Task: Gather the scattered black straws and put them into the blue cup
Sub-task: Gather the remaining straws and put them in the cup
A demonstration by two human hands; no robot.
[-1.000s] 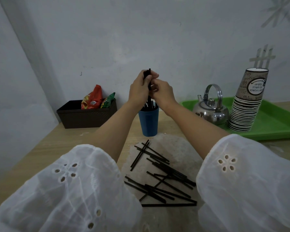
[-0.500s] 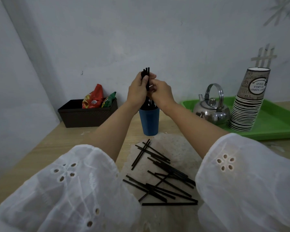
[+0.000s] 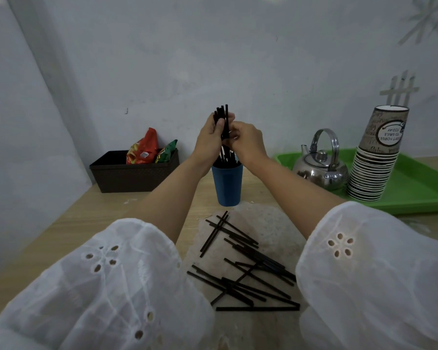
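the light is soft, even and somewhat dim, with a cool grey-blue cast over the wall [image 3: 263,59]. shadows are faint and blurred at the edges. the steel kettle [image 3: 319,173] carries small bright glints. the black straws [image 3: 257,308] at the centre look crisp, while the white sleeves [image 3: 111,286] near the lens are softer and stretched by wide-angle distortion.
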